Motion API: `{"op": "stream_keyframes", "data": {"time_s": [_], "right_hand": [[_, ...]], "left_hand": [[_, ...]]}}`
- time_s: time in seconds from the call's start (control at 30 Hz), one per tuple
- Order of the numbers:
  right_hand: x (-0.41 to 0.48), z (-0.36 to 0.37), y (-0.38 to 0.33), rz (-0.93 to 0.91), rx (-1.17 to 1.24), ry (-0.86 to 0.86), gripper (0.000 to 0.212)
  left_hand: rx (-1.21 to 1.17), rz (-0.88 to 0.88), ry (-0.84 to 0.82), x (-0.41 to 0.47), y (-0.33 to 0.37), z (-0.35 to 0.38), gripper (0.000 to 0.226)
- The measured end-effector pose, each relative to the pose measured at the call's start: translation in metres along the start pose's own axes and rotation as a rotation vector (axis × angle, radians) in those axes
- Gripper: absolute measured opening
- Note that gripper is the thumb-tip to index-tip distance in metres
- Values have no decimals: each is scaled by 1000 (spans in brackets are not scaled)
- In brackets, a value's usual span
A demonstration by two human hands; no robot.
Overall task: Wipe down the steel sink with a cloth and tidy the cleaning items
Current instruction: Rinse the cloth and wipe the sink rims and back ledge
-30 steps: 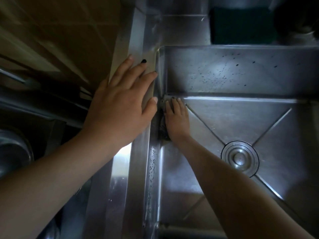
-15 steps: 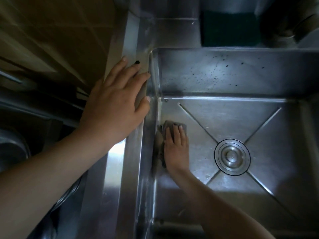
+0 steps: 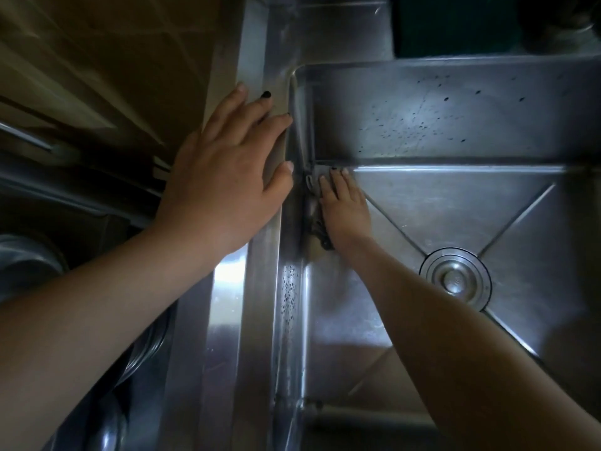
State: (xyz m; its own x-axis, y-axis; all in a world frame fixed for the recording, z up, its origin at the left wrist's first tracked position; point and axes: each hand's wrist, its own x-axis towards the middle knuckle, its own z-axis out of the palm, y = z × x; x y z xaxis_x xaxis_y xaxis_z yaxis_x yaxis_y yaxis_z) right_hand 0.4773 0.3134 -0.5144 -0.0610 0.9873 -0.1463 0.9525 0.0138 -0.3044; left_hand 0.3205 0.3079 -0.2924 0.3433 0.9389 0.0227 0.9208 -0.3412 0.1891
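a round ribbed drain (image 3: 455, 278) sits in the creased steel sink (image 3: 439, 203) floor. farther in, the right hand (image 3: 345, 211) presses flat, fingers straight, on a crumpled grey cloth (image 3: 314, 208) in the far left corner. the left hand (image 3: 224, 177) lies spread on the smooth rim (image 3: 257, 304). droplets speckle the far wall.

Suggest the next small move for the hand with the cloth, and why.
Probably slide the cloth up the back wall. The right hand presses it flat into the sink's far left floor corner, and dark specks dot that wall just above. The left hand braces on the rim.
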Motion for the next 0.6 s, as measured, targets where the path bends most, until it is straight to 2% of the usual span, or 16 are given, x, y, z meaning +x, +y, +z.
{"op": "stream_keyframes", "data": {"time_s": [0.17,0.27,0.37,0.6], "right_hand": [[-40,-3,18,238,111,58,56],[-77,-2,20,271,109,70,51],[-105,1,4,239,95,21,49],[-82,1,-11,-49,80,-27,47]], "left_hand": [[-14,-7,1,0,1,0,57],[-15,-13,-10,-1,1,0,57],[-15,-13,-17,-1,1,0,57],[-5,-5,-5,0,-1,0,57]]}}
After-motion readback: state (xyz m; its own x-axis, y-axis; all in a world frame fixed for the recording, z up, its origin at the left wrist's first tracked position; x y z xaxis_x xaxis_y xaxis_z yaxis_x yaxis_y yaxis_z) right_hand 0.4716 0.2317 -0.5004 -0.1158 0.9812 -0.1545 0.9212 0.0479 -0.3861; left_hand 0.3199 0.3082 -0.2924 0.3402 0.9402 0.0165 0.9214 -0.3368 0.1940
